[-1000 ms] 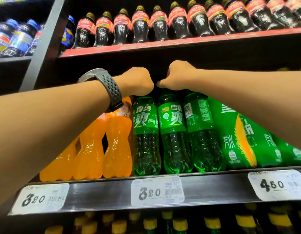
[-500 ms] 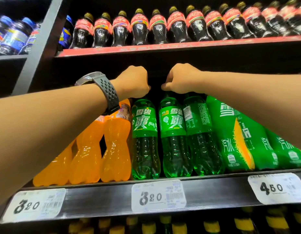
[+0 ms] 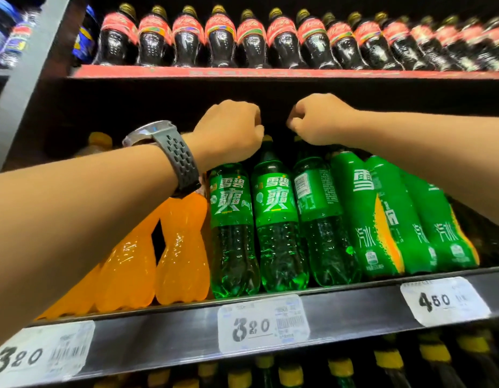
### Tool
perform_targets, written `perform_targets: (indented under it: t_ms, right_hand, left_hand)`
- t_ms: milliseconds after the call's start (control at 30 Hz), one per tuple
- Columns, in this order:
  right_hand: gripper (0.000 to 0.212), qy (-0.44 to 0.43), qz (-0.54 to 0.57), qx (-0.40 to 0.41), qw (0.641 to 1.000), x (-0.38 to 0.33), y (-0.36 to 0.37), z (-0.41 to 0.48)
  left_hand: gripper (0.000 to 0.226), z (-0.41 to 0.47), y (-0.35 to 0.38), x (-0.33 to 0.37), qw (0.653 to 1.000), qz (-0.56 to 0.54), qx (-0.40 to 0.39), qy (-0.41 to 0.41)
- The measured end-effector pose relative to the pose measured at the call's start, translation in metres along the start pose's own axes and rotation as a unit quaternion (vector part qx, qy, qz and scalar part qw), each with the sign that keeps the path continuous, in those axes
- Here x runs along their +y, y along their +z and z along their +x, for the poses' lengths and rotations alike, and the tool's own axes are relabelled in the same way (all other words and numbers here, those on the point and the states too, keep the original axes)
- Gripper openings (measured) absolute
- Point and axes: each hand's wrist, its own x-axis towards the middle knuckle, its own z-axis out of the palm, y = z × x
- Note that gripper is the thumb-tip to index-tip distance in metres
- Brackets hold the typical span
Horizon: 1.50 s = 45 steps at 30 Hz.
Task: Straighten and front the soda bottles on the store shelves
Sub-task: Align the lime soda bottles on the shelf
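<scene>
Three green soda bottles stand side by side on the middle shelf [image 3: 170, 329]. My left hand [image 3: 231, 130], fingers curled downward, grips the top of the leftmost green bottle [image 3: 232, 228] and hides its cap. My right hand [image 3: 321, 119] curls the same way over the top of the third green bottle [image 3: 321, 219], whose label shows its barcode side. Between them the middle green bottle [image 3: 276, 219] stands free, label facing front, its cap visible between my hands. Both arms reach in from the lower corners.
Orange soda bottles [image 3: 181, 253] stand left of the green ones, partly behind my left forearm. Fully wrapped green bottles [image 3: 365, 217] lean to the right. Dark cola bottles [image 3: 251, 37] line the red shelf above. Price tags [image 3: 262, 323] hang on the shelf edge; yellow-capped bottles fill the shelf below.
My hands have drawn slightly apart, so the middle bottle's cap now shows between them. The bottles stay in the same places.
</scene>
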Motion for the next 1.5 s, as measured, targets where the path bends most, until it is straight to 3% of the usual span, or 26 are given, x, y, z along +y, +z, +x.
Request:
perform_targets:
  t_ms: [200,367,700,1000,1200,1367,1500]
  right_hand:
    - [0.028,0.017,-0.051,-0.02,0.998,0.047,-0.014,-0.013]
    - [0.03,-0.014,-0.038,-0.033,0.999,0.072,-0.012,-0.017]
    - [0.034,-0.073,0.018,0.004,0.997,0.096,0.002,-0.007]
    - [0.026,-0.062,0.098,0.001,0.993,0.11,0.004,-0.003]
    - [0.031,-0.068,0.085,-0.003,0.994,0.105,0.006,0.001]
    - [0.031,-0.076,0.095,-0.021,0.992,0.107,0.002,-0.001]
    - [0.024,-0.084,0.096,-0.015,0.992,0.111,-0.003,-0.004]
  left_hand:
    - [0.034,0.013,0.008,0.027,0.998,-0.059,-0.03,0.009]
    - [0.039,0.028,0.018,0.045,0.998,-0.032,-0.049,-0.019]
    - [0.062,0.039,0.041,0.08,0.988,0.039,-0.022,-0.148]
    - [0.036,0.043,0.038,0.098,0.976,-0.007,-0.031,-0.216]
    - [0.022,0.046,0.026,0.094,0.975,-0.023,-0.117,-0.188]
    - [0.03,0.046,0.029,0.092,0.981,-0.035,-0.077,-0.175]
    - [0.011,0.044,0.031,0.085,0.983,-0.061,-0.047,-0.167]
